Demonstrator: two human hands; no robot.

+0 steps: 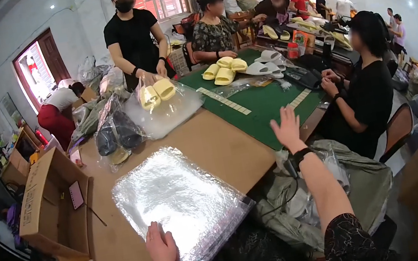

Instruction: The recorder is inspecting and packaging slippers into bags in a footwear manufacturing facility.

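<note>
Crowded workshop, brown table: left hand lies flat on near plastic bags; right hand, open, seems raised far right.

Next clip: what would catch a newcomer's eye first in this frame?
The shiny stack of clear plastic bags on the brown table right in front stands out most, with the left hand resting on its near edge. The right hand is raised open above the table's right edge. Beyond, yellow slippers lie on a green mat, and a standing person in black holds another bagged yellow pair.
</note>
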